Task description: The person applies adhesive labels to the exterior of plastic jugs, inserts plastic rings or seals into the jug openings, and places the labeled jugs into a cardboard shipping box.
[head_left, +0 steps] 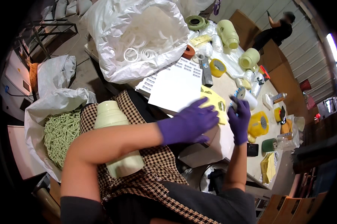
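Observation:
My left hand (189,122) in a purple glove lies flat, fingers spread, on a yellow sheet with punched holes (215,102) at the table's near edge. In its own purple glove, my right hand (239,121) is closed around a thin pen-like tool (234,103) just right of that sheet. A white sheet of paper (176,89) lies partly over the yellow one. A pale green plastic bottle (118,140) rests on my lap against the checked cloth, under my left forearm.
A big clear bag of white rings (138,37) fills the table's far left. Label sheets (183,69), tape rolls (217,67), pale green jars (228,33) and a yellow dispenser (259,125) crowd the table. A sack of green sticks (60,134) stands at my left. Another person (276,31) works far off.

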A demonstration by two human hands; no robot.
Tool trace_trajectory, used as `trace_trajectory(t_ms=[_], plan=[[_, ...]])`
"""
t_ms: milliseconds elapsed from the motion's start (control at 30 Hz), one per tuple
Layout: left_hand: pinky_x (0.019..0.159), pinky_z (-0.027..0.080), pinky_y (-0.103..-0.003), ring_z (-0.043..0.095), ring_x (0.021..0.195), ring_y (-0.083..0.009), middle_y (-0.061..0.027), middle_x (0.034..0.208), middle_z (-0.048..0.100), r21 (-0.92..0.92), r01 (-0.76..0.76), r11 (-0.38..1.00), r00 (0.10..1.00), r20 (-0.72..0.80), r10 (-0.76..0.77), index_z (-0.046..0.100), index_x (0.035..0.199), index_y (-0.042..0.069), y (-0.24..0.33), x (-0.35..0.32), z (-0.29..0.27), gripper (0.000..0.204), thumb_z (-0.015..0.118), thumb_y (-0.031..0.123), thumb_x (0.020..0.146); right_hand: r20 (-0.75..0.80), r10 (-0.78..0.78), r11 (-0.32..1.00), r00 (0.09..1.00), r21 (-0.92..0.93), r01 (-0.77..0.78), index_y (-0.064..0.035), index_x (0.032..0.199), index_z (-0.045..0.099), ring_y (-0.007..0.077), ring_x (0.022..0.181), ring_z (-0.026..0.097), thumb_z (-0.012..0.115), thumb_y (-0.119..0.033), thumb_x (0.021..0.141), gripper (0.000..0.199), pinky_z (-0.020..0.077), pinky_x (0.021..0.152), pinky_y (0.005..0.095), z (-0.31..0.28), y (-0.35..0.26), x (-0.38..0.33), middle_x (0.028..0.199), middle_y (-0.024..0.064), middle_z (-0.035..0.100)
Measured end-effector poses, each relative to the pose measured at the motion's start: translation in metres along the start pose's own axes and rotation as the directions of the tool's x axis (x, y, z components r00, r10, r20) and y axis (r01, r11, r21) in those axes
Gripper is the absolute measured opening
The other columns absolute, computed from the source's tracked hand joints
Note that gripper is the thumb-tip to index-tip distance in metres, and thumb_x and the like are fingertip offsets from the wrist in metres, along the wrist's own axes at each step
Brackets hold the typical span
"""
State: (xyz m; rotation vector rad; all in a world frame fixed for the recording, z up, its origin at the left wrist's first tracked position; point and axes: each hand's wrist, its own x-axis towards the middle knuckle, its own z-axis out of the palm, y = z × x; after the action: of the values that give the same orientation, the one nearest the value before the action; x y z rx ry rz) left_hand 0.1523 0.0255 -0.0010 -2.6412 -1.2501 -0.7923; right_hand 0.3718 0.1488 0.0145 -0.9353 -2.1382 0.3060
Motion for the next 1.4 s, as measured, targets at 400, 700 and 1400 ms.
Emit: trace_trajectory(t_ms=[400, 700, 1400], plan=[[0.123, 0.018, -0.055, 0.060, 0.123, -0.0269, -0.0116, 0.125, 0.068, 0.110, 0.116, 0.987, 0.859, 0.488, -0.155, 0.069, 0.122, 0.005, -0.063, 0.046, 0.099, 0.065, 0.058, 0.062, 0.091, 0.172, 0.049, 0.923, 0.984, -0.384, 0.021, -0.0170, 0.129, 0.069, 0.0262, 0.071, 0.067, 0.077, -0.025, 0.089, 0.042, 0.0531, 0.062, 0.0368, -0.011, 0.063, -0.064, 0.090, 0.0092, 0.069], [0.111, 0.032, -0.044, 0.064, 0.113, -0.0258, -0.0113, 0.115, 0.067, 0.183, 0.156, 0.971, 0.798, 0.556, -0.233, 0.067, 0.129, 0.015, -0.036, 0.067, 0.086, 0.071, 0.062, 0.069, 0.084, 0.280, -0.020, 0.918, 0.960, -0.376, 0.129, -0.0119, 0.114, 0.073, 0.0259, 0.069, 0.065, 0.075, -0.028, 0.089, 0.030, 0.0525, 0.061, 0.0384, 0.032, 0.087, -0.051, 0.087, 0.0082, 0.061], [0.117, 0.028, -0.048, 0.058, 0.126, -0.0294, -0.0118, 0.130, 0.063, 0.141, 0.174, 0.975, 0.794, 0.565, -0.223, 0.061, 0.139, 0.018, -0.039, 0.060, 0.089, 0.069, 0.063, 0.062, 0.086, -0.248, 0.387, 0.871, 0.888, 0.414, -0.264, -0.0045, 0.137, 0.061, 0.0038, 0.073, 0.053, 0.054, -0.022, 0.106, 0.036, 0.0438, 0.062, 0.0212, -0.023, 0.103, 0.029, 0.107, 0.0029, 0.070]])
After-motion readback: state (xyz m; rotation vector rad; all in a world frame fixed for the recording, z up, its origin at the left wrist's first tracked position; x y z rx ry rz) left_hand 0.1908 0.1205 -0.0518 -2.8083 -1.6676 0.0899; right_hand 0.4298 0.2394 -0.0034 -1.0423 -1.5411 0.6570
